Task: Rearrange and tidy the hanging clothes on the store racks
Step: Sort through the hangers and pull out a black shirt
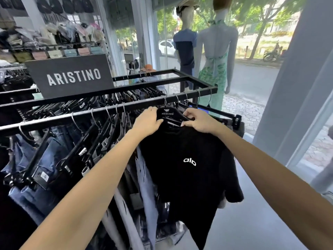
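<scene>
Both hands grip the hanger [167,112]: left hand [146,121] and right hand [199,120] fingers curl over its shoulders. Best keep it level and square the tee [187,159] on it beside the jeans [36,168].

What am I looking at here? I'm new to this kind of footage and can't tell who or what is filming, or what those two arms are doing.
There is no machine: one camera worn on a person's head looks forward and down, so the two bare arms are the wearer's own. They stand at a black clothes rack in a shop. The left hand and right hand both hold the black hanger of a black T-shirt, whose hook is on the rail. To the left hang jeans on more hangers. A sign reading ARISTINO stands on the rack, and two mannequins face the window behind.
</scene>
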Tool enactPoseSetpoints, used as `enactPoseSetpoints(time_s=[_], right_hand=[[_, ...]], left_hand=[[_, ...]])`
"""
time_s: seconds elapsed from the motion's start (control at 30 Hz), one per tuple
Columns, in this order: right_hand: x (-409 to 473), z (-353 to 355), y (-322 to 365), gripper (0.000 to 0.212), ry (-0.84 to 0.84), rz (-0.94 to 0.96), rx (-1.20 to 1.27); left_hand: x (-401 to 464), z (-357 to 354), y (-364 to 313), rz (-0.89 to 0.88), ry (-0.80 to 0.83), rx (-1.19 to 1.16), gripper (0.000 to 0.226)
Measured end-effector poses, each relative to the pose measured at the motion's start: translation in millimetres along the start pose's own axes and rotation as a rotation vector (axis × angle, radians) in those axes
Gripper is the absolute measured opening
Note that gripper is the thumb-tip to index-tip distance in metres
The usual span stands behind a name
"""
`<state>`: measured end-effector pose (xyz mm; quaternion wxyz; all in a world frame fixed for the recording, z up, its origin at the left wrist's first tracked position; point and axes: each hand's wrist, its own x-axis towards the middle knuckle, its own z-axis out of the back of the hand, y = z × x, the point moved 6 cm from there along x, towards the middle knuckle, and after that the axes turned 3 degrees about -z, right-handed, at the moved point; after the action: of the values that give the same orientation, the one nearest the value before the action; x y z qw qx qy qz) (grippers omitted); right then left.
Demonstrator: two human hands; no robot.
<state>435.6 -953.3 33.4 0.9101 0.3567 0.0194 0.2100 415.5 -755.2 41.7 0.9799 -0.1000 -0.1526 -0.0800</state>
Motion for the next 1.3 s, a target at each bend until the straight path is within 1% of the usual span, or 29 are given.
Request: enactPoseSetpoints(time_s=[0.03, 0.13, 0.2, 0.27, 0.37, 0.47, 0.63, 0.7, 0.77, 0.9, 1.03, 1.1, 1.2, 1.23, 1.3], right_hand=[[-8.6, 12.1, -6.5, 0.025, 0.018, 0.008, 0.042], [-33.5, 46.4, -23.6, 0.016, 0.046, -0.020, 0.119], [-48.6, 71.1, -40.2, 0.011, 0.018, -0.050, 0.147], [-65.1, 96.5, -60.6, 0.013, -0.026, -0.088, 0.160], [-94.1, 133.6, -91.9, 0.020, -0.114, -0.144, 0.139], [-129.0, 166.5, -121.1, 0.019, -0.200, -0.185, 0.136], [-193.1, 215.7, -166.6, 0.025, -0.335, -0.285, 0.141], [-220.1, 233.6, -182.0, 0.024, -0.384, -0.327, 0.138], [-247.5, 248.7, -195.4, 0.022, -0.429, -0.378, 0.125], [-297.7, 269.9, -219.4, 0.023, -0.542, -0.473, 0.102], [-342.1, 279.7, -230.1, 0.020, -0.737, -0.554, 0.088], [-358.3, 282.0, -231.5, 0.015, -0.822, -0.601, 0.096], [-373.0, 284.8, -233.3, 0.014, -0.935, -0.686, 0.085], [-376.9, 285.4, -233.5, 0.016, -0.975, -0.717, 0.080], [-383.0, 285.7, -230.5, 0.016, -1.056, -0.783, 0.076]], left_hand=[[2.9, -0.7, -7.0, -0.001, -0.004, -0.029, 0.053], [12.6, -7.4, -37.2, -0.038, 0.001, -0.105, 0.048], [21.1, -10.0, -67.8, -0.072, 0.000, -0.160, 0.043], [32.2, -16.3, -101.9, -0.117, 0.004, -0.222, 0.040], [46.6, -26.2, -157.7, -0.172, 0.018, -0.291, 0.038], [58.4, -34.0, -215.1, -0.237, 0.026, -0.370, 0.038], [73.6, -54.4, -307.8, -0.358, 0.055, -0.405, 0.034], [74.3, -60.8, -345.5, -0.410, 0.060, -0.422, 0.032], [73.0, -66.8, -381.2, -0.454, 0.071, -0.448, 0.030], [68.7, -80.6, -445.5, -0.539, 0.112, -0.515, 0.031], [69.1, -93.6, -499.3, -0.619, 0.130, -0.581, 0.029], [68.4, -96.9, -523.7, -0.638, 0.103, -0.600, 0.033], [58.9, -96.6, -562.5, -0.647, 0.056, -0.583, 0.047], [55.2, -96.3, -574.3, -0.619, 0.081, -0.582, 0.053], [50.2, -99.5, -594.0, -0.505, 0.205, -0.653, 0.069]])
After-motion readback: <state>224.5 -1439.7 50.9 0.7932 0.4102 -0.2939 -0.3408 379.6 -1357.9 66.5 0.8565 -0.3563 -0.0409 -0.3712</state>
